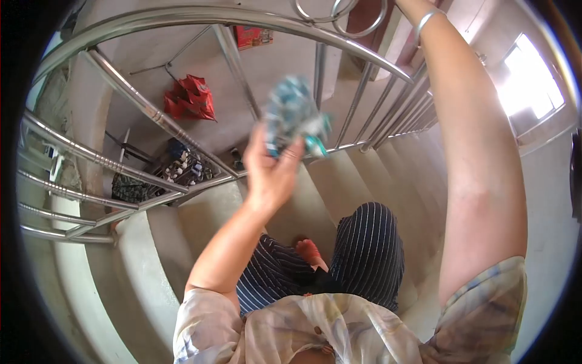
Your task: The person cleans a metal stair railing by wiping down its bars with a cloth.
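In front of me, my left hand (270,173) is closed on a bunched teal and white patterned cloth (292,109), blurred by motion. The cloth is close to the upright bars of the steel stair railing (236,67); whether it touches them I cannot tell. My right arm stretches up to the top of the view, with a silver bangle (428,19) at the wrist. Only the base of my right hand (414,6) shows near the railing's far end, and its fingers are cut off by the frame edge.
Curved stone steps (136,242) run beneath me, with a bare foot (309,250) on them. Past the railing are a red bag (190,98), a red box (253,37) and a rack of shoes (188,168) below. A bright window (533,82) is at right.
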`<action>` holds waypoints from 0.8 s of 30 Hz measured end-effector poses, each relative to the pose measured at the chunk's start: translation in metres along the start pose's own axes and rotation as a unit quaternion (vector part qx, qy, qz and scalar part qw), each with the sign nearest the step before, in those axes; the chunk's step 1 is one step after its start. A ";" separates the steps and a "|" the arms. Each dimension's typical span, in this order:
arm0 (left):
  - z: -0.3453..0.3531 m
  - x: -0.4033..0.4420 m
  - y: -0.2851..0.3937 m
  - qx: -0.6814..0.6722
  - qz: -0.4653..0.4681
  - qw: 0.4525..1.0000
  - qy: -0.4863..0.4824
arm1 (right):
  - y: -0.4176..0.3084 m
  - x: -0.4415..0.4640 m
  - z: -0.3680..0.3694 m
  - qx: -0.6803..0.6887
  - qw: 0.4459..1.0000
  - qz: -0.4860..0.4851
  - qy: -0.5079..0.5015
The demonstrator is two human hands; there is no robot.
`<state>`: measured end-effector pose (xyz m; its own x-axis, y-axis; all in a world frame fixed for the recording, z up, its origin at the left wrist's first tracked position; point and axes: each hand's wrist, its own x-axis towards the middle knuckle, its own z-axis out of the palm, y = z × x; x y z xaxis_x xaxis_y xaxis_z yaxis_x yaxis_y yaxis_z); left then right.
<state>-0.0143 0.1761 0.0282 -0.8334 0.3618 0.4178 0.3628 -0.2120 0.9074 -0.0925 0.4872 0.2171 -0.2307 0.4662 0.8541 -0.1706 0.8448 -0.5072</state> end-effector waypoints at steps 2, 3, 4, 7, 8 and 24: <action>-0.022 0.022 0.056 -0.023 0.134 0.987 0.085 | 0.003 -0.002 0.000 -0.009 1.000 -0.004 0.014; -0.029 0.037 0.068 -0.101 0.201 0.967 0.116 | 0.002 -0.002 -0.002 -0.014 1.000 0.004 0.012; -0.048 0.049 0.070 0.101 0.227 0.954 0.168 | 0.001 -0.002 -0.005 -0.020 1.000 0.013 0.010; -0.045 0.073 0.041 0.247 0.280 0.923 0.091 | 0.002 -0.003 -0.009 -0.017 1.000 0.002 0.009; -0.036 0.067 0.011 0.256 0.256 0.929 0.080 | 0.001 -0.004 -0.008 -0.007 1.000 0.014 -0.004; -0.036 0.058 -0.006 0.295 0.189 0.936 0.025 | 0.001 -0.006 -0.006 0.004 1.000 0.014 0.016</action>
<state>-0.0801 0.1661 0.0452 -0.6118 0.3151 0.7255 0.7909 0.2266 0.5685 -0.0855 0.4869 0.2117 -0.2044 0.4982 0.8426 -0.1727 0.8289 -0.5320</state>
